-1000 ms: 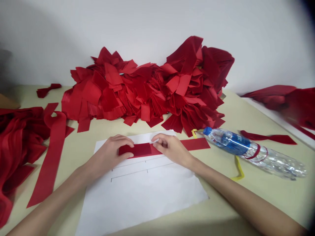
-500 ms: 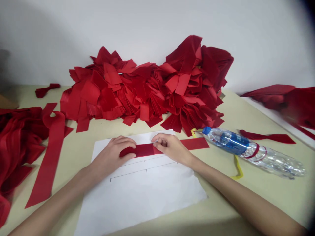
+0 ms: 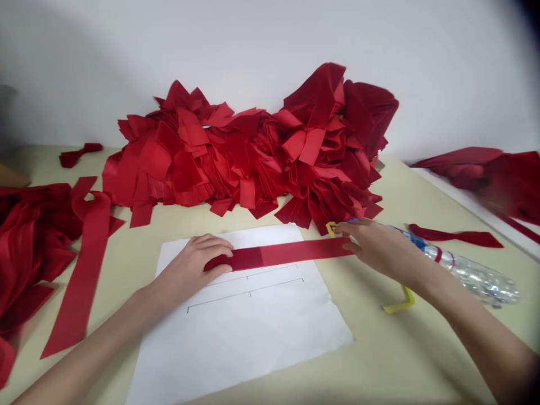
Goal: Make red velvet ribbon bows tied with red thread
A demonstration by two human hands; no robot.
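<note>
A red ribbon strip (image 3: pixel 295 253) lies flat across a white sheet of paper (image 3: pixel 253 337) and past its right edge, with a darker doubled part toward its left end. My left hand (image 3: pixel 198 259) is closed on that left end, thumb below and fingers above, hiding the tip. At the opposite end is my right hand (image 3: pixel 375 244), its fingers and thumb closed about the ribbon's edge; the very tip is hidden under it. Ruled lines with small tick marks run on the paper just below the strip.
A large heap of red ribbon pieces (image 3: pixel 236 157) stands against the wall. More red ribbons (image 3: pixel 34 230) lie at the left, others (image 3: pixel 476 169) at the right. A plastic bottle (image 3: pixel 476 275) lies behind my right hand, near a bent yellow strip (image 3: pixel 400 304).
My right hand has moved right along the ribbon, from its middle to its right end, and now covers part of the bottle. My left hand stays in place.
</note>
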